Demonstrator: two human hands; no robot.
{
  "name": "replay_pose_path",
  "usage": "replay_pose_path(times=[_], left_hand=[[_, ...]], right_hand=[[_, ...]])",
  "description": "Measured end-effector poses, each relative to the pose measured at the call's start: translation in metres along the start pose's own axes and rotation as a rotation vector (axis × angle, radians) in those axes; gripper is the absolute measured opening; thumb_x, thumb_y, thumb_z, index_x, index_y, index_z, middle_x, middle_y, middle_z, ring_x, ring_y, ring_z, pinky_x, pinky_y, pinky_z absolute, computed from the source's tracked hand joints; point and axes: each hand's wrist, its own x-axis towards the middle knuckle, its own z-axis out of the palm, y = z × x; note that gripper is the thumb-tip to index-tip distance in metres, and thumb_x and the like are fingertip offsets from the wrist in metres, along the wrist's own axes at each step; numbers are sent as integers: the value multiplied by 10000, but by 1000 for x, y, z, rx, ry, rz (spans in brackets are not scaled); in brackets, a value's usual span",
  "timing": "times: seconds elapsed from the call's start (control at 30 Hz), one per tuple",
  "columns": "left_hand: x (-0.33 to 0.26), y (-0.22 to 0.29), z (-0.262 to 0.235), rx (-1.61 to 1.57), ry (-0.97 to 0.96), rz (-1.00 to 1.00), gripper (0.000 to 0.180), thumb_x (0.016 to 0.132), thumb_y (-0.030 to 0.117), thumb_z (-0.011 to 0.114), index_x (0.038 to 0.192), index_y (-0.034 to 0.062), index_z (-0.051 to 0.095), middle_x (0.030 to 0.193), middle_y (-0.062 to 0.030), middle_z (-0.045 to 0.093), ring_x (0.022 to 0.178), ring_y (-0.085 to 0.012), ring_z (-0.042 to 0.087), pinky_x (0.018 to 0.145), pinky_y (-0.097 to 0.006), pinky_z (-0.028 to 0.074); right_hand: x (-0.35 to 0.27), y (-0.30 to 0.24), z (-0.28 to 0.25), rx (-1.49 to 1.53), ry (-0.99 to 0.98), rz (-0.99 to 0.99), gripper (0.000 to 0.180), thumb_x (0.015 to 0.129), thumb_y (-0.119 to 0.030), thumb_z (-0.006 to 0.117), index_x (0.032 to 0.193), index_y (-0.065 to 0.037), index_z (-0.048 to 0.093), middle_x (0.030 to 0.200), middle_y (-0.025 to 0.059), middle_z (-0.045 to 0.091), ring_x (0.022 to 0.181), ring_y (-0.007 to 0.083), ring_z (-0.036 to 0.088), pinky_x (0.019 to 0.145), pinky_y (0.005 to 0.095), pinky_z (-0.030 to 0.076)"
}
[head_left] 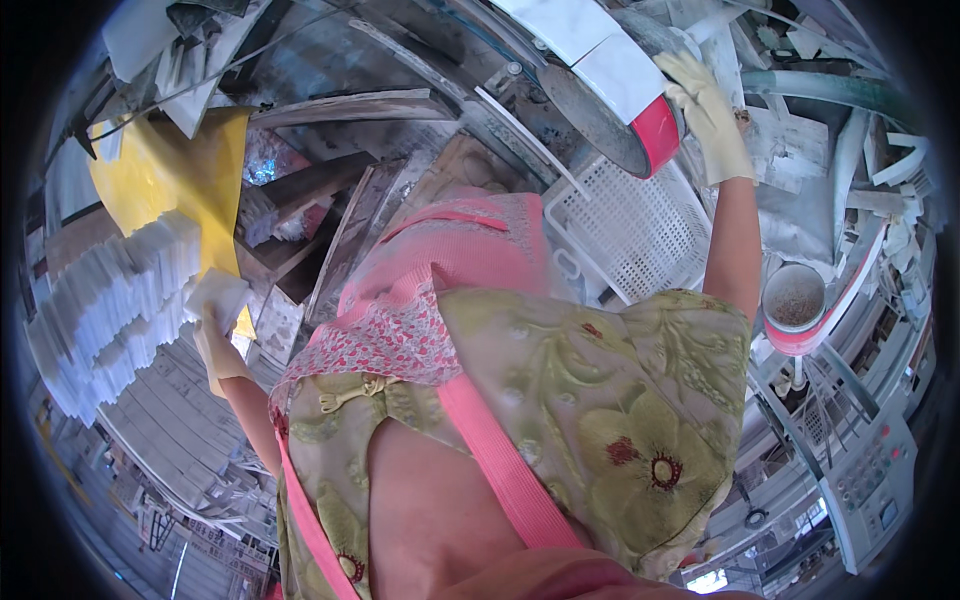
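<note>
My left hand (pixel 211 345), in a pale cream glove, is closed on a white tile (pixel 220 294) beside a long stack of thin white tiles (pixel 120 290) at the left. My right hand (pixel 708 115), gloved alike, reaches to the far right. Its fingers are stretched out and rest at the edge of white glossy tiles (pixel 622 75) lying in a row on a machine's belt. A red band (pixel 657 137) wraps the near end of that belt, just below my right fingers. Whether the right fingertips press on a tile cannot be made out.
A white perforated plastic basket (pixel 640 225) sits below the belt. Yellow sheeting (pixel 205 165) hangs behind the tile stack. A round grit-filled container (pixel 795 297) stands at the right, above a control panel (pixel 872 490). Broken white pieces (pixel 790 150) and boards crowd the far side.
</note>
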Motion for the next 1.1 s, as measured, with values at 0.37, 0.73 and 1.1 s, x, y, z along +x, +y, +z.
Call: replay_pose_path(times=[0.37,0.73,1.1], left_hand=[[-1,-19,1,-138,0,42,605,982,454,534,1270,-73,614,1089,-117,668,969,-188,608,881,-321,463],[-17,-27,3,-246,-14,143,627,999,452,536,1299,-96,587,1199,-135,653,1084,-214,596,996,-340,424],[2,-50,2,-478,-4,205,531,975,356,632,1323,-45,603,1243,-140,676,1096,-216,653,987,-338,490]], right_hand=[[-16,-96,49,-441,189,-62,613,930,-198,641,1489,-37,450,1497,177,503,1393,322,472,1153,449,383],[40,-142,76,-707,377,-273,571,902,-250,698,1399,-24,528,1352,151,617,1340,335,510,1150,485,353],[52,-131,70,-628,190,-302,467,934,-162,517,1345,52,572,1420,248,564,1379,345,491,1184,422,356]])
